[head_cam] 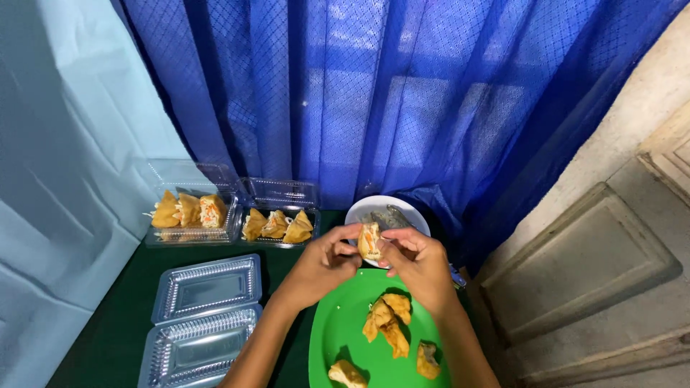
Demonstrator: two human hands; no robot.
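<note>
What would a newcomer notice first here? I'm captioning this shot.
Both hands, left hand and right hand, pinch a filled fried pastry at centre, above a green plate of more. A deep blue curtain fills the back; clear boxes of pastries sit left.

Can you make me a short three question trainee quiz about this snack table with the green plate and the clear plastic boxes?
1. True or false: both hands hold one fried stuffed snack.
2. What lies on the round green plastic plate? A) fried snacks B) spoons C) nothing
3. How many clear plastic boxes by the blue curtain hold snacks?

Key
1. True: left hand and right hand pinch it.
2. A
3. Two: left box, right box.
</note>
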